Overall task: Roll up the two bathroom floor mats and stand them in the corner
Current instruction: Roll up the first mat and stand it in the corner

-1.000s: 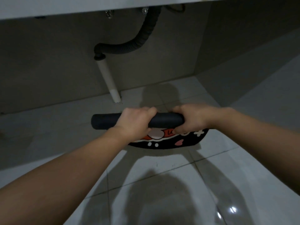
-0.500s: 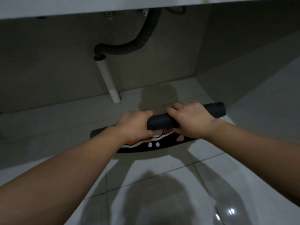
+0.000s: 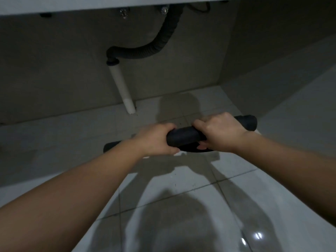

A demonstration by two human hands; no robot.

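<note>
A dark floor mat (image 3: 183, 136), rolled into a tight black tube, lies across the tiled floor in front of me. Its right end (image 3: 248, 122) sticks out past my right hand, and its left end (image 3: 111, 147) shows low beside my left wrist. My left hand (image 3: 154, 139) grips the roll from the left, fingers curled over the top. My right hand (image 3: 221, 132) grips it from the right, thumb underneath. Only a thin dark sliver of unrolled mat shows below the roll. I see only this one mat.
A white drain pipe (image 3: 122, 90) joined to a black corrugated hose (image 3: 145, 51) comes down under a counter (image 3: 91, 4) at the back. The far wall meets a side wall in a corner (image 3: 221, 82) at back right. Glossy white floor tiles (image 3: 181, 206) lie nearer to me.
Both hands have rolled the mat further, so its red and white printed face has vanished under the roll. The roll has shifted right, with its right end raised.
</note>
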